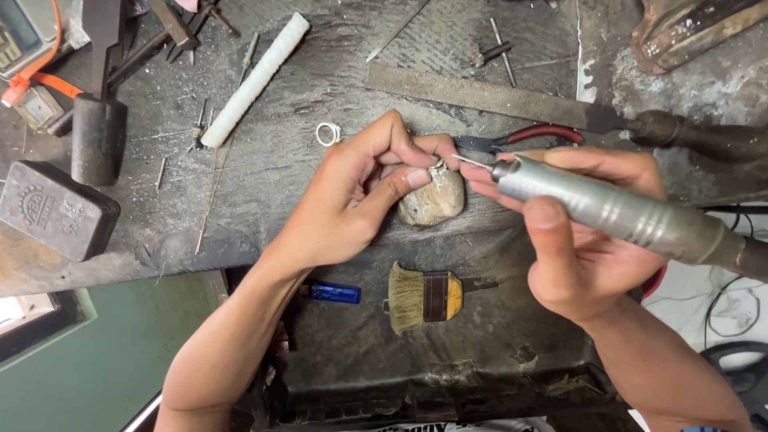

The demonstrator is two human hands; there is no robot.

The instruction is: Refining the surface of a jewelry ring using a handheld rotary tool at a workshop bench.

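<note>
My left hand (364,188) pinches a small silvery piece (438,166) between thumb and fingers, resting it on a worn wooden bench peg (432,204). My right hand (584,232) grips a grey metal rotary handpiece (608,210), its thin bit (472,162) touching the small piece. The piece is mostly hidden by my fingertips.
A silver ring (328,134) lies just left of my left hand. Red-handled pliers (528,138), a long flat file (496,100), a white rod (254,80), a mallet (98,120) and a metal block (54,210) sit on the bench. A brush (422,298) and blue lighter (334,293) lie in the tray below.
</note>
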